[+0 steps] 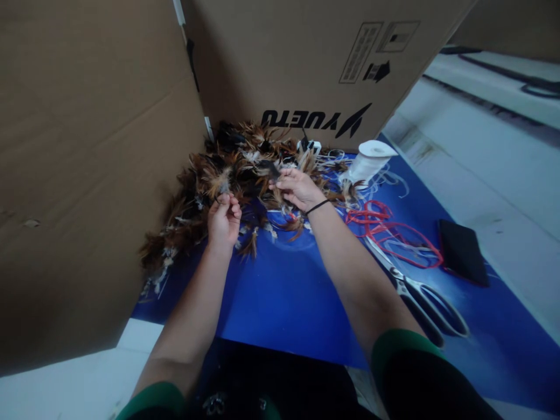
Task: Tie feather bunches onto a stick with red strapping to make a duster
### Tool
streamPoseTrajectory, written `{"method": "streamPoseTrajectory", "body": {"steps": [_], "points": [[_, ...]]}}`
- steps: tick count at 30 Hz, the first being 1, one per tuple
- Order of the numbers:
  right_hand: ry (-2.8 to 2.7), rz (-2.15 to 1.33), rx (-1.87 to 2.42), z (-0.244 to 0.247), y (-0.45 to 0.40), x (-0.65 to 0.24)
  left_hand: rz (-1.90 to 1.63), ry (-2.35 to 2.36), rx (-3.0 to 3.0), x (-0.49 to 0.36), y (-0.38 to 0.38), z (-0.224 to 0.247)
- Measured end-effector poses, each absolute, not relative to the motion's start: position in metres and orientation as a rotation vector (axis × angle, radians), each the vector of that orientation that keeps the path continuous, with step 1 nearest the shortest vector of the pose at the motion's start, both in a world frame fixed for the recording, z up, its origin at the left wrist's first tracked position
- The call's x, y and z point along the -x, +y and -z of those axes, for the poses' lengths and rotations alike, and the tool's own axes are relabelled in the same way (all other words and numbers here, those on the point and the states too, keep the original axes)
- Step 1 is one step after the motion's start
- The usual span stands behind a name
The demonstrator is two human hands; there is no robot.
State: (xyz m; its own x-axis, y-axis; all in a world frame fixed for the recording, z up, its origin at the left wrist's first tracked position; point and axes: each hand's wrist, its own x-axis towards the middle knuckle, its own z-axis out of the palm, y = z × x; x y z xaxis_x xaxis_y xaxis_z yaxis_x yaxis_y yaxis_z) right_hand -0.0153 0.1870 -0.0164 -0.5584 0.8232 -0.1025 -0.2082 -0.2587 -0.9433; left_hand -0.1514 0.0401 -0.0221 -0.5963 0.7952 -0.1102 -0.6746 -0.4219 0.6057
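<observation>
A heap of brown and black feathers (188, 198) spreads over the back of the blue table (284, 297). My left hand (224, 219) is closed in a pinch on a light tan feather (219, 182) with a grey fluffy base, held up in front of the heap. To its right, my right hand (298, 188) pinches a dark feather (272, 170) between thumb and fingers. A black band circles the right wrist. Loose small feathers (249, 242) lie on the table just below and between the hands.
Cardboard boxes stand at the left (87, 175) and behind (280, 64). On the right are a white ribbon spool (371, 160), a tangled red cord (406, 227), large scissors (420, 291) and a black flat case (462, 252). White thread lies around the spool.
</observation>
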Motion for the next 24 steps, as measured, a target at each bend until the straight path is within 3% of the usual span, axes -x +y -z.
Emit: {"method": "streamPoseTrajectory", "body": {"steps": [16,24], "points": [[-1.211,-1.68,0.805,-0.009,0.195,-0.005,-2.03,0.824,-0.32,0.145,0.04,0.026],[-1.42,-1.41,0.681,-0.042,0.144,-0.037,-1.892,0.927,-0.39,0.121,0.039,0.03]]}}
